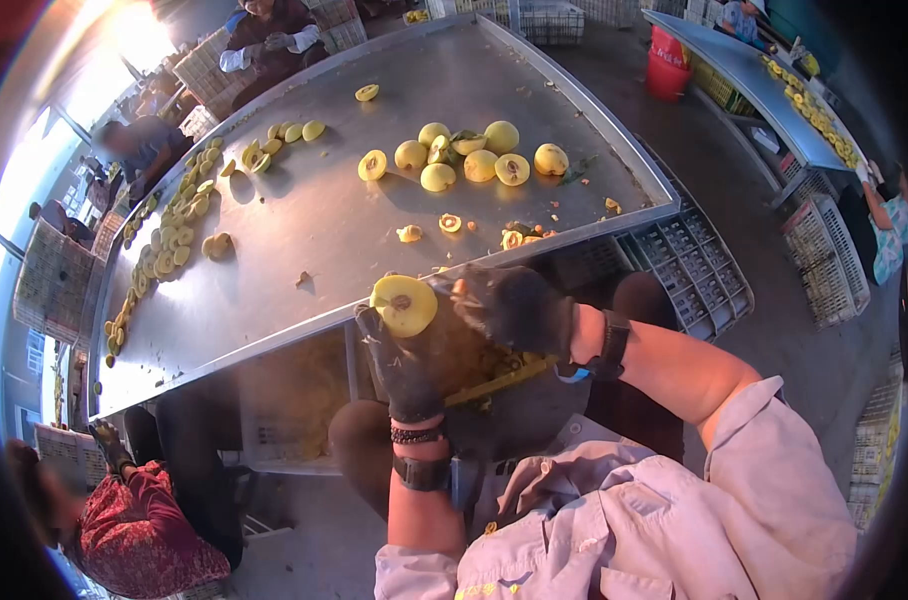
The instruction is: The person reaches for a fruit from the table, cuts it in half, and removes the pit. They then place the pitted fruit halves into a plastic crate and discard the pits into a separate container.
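My left hand (402, 370), in a dark glove, grips a halved yellow peach (404, 306) at the table's near edge, its cut face and brownish centre turned up. Just right of it is my right hand (519, 303), also gloved, fingers curled and blurred by motion. A small orange bit shows at its fingertips; whatever else it holds is hidden. Beyond my hands, whole peaches (480, 166) and cut ones (512, 170) lie grouped on the metal table (324, 220). Small reddish scraps (450, 223) sit nearer the edge.
Peach halves (174, 235) run in a long band down the table's left side. Plastic crates (689, 255) stand under and beside the table. A co-worker in a red patterned top (144, 530) sits at left; others work farther off. A red bucket (666, 65) stands behind.
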The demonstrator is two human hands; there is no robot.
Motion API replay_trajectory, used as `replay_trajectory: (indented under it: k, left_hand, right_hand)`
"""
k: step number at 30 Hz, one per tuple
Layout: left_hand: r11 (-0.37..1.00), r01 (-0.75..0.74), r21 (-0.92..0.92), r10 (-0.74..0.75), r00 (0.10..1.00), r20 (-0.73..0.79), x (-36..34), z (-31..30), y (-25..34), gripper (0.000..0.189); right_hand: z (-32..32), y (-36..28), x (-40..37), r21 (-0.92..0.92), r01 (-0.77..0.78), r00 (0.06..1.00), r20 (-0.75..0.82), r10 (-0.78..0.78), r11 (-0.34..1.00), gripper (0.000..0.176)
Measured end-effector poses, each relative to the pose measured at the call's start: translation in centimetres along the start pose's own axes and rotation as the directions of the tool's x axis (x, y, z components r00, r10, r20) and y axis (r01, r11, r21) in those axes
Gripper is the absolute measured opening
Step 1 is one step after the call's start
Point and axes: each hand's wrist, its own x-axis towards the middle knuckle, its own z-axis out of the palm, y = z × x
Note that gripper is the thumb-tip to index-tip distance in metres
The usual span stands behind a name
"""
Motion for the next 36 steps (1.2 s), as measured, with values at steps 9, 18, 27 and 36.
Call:
replay_trajectory:
  k: [9,18,27,36]
  left_hand:
    - [0.787,0.143,-0.601,-0.078,0.988,0.132,1.6,-0.4,0.9,0.038]
    - [0.718,-0.502,0.481,0.579,0.815,-0.013,0.1,1.2,0.9,0.047]
    - [0.806,-0.446,0.389,0.400,0.895,0.198,-0.1,-0.3,1.3,0.082]
    - [0.656,-0.550,0.517,0.501,0.829,0.246,-0.4,1.4,0.3,0.086]
  right_hand:
    - [-0.1,-2.6,3.7,-0.197,0.116,0.983,0.161,-0.085,0.974,0.023]
    - [-0.9,-2.8,3.9,-0.068,0.003,0.954,0.300,0.017,0.998,0.023]
    - [-2.3,-2.7,3.6,-0.098,0.031,0.857,0.515,0.024,0.995,0.022]
    - [-2.4,-2.6,2.6,-0.044,-0.188,0.769,0.615,0.175,0.981,0.033]
